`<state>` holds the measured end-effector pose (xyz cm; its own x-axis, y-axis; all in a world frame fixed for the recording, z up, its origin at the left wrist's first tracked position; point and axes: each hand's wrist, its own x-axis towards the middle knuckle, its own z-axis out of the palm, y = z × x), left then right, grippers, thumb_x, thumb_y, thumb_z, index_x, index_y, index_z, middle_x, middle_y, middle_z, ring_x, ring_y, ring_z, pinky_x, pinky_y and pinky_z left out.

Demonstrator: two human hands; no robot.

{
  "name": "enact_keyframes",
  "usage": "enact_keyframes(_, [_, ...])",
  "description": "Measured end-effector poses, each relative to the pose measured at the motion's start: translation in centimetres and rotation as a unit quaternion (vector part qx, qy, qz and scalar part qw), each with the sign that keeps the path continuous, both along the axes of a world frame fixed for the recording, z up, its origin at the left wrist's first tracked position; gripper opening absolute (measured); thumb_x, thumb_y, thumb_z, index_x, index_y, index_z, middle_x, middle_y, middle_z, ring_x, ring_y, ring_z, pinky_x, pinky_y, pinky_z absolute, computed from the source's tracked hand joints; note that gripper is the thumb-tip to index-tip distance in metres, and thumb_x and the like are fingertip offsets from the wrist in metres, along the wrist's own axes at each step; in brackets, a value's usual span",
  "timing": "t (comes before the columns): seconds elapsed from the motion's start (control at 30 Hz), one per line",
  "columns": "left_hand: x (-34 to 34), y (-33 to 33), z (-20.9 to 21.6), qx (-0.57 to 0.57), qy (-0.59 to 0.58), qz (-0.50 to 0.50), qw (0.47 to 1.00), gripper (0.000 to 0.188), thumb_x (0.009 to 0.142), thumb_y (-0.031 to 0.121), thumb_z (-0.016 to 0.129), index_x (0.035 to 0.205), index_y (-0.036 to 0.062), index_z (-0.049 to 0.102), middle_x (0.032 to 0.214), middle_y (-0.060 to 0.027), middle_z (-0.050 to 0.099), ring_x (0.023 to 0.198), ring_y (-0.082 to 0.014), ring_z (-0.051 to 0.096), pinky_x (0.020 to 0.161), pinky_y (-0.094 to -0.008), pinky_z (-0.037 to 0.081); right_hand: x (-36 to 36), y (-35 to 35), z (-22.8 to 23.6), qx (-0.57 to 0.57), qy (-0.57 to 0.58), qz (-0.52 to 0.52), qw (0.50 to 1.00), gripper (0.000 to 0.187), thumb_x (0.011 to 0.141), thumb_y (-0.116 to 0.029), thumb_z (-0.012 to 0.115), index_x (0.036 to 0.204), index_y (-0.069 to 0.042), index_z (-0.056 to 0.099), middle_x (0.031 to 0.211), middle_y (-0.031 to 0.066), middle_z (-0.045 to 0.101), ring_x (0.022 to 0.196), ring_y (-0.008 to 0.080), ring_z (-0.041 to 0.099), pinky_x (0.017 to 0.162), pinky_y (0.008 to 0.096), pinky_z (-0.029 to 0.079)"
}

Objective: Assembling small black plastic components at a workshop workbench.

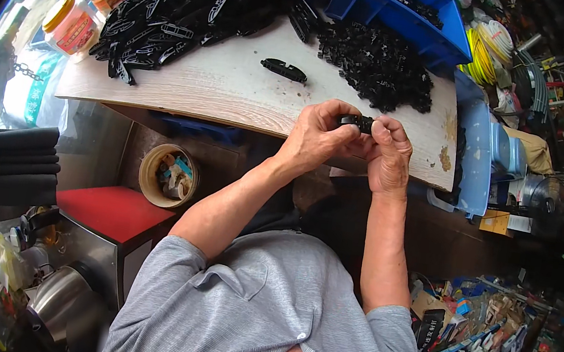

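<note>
To your left, you have a pink tub with a yellow lid (73, 27) on the corner of the worktop (186, 94). Down low near you sits a round bucket (148, 175) with bits of trash (175, 173) in it. Beside the bucket is a flat red top (109, 211). A shiny metal pot (62, 300) is below that. Far to your right, you can see a yellow coil (478, 58) and a round fan (548, 195).

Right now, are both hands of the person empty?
No, the left hand and the right hand hold a black part between them.
</note>
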<state>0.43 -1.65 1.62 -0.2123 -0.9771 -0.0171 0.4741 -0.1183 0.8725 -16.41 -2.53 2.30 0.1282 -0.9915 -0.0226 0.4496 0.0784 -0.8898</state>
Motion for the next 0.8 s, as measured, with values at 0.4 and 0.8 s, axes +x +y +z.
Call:
enact_keyframes(0.4, [-0.3, -0.6, -0.1, 0.008, -0.023, 0.006, 1.000, 0.025, 0.091, 0.010, 0.065, 0.111, -0.0049, 0.062, 0.089, -0.0072, 0.070, 0.075, -0.0097, 0.067, 0.069, -0.0230, 0.056, -0.4, -0.8, -0.1, 0.027, 0.015, 0.022, 0.999, 0.013, 0.090, -0.010, 0.072, 0.101, -0.006, 0.067, 0.084, 0.0018, 0.068, 0.073, 0.0157, 0.069, 0.067, 0.0354, 0.062])
enact_keyframes(0.8, [-0.4, -0.9, 0.4, 0.079, -0.020, 0.050, 0.995, 0.015, 0.091, 0.012, 0.067, 0.093, -0.0021, 0.066, 0.082, -0.0064, 0.067, 0.067, -0.0098, 0.064, 0.063, -0.0240, 0.057, 0.3, -0.8, 1.1, 0.054, 0.086, 0.012, 0.995, 0.019, 0.087, -0.017, 0.075, 0.101, -0.008, 0.066, 0.079, -0.0005, 0.063, 0.063, 0.0097, 0.062, 0.062, 0.0277, 0.058])
